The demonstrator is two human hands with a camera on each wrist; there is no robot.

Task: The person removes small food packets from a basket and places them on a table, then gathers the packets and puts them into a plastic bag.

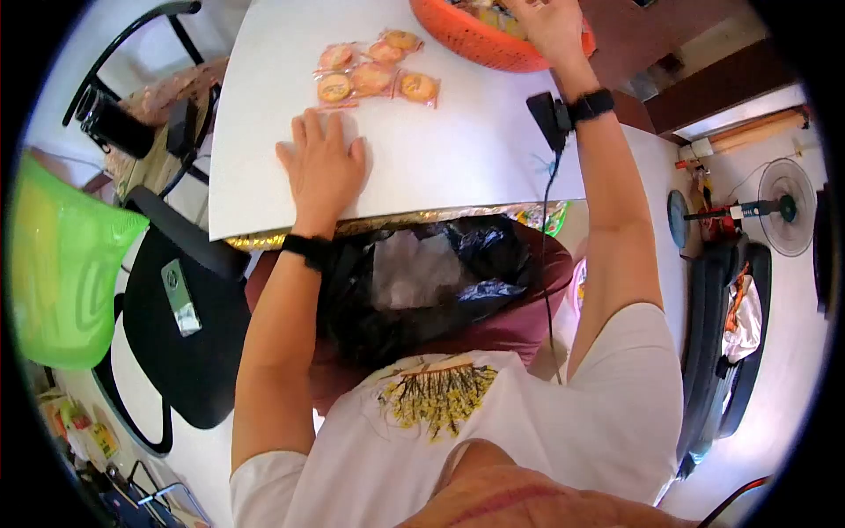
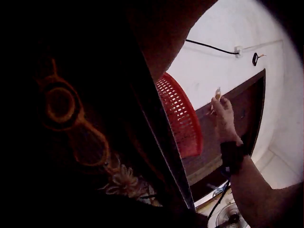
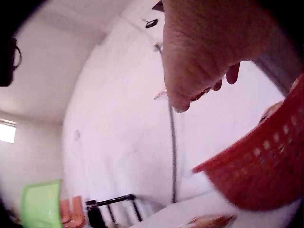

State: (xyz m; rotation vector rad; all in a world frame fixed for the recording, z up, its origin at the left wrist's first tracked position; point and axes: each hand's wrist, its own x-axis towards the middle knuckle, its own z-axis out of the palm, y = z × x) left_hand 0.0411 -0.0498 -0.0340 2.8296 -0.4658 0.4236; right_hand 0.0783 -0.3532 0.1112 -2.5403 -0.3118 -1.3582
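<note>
My left hand rests palm down on the white table, fingers spread. Just beyond its fingertips lie several round cookies in clear wrappers. At the far edge, my right hand is over a red-orange plastic basket with packets in it. The left wrist view shows the right hand raised above the basket's rim, pinching a small wrapped snack. A bit of its clear wrapper sticks out past the thumb in the right wrist view; the fingers hide most of it.
A black plastic bag lies on the person's lap, against the table edge. From the right wrist device a cable hangs down. A phone lies on the black chair at left; a fan stands at right.
</note>
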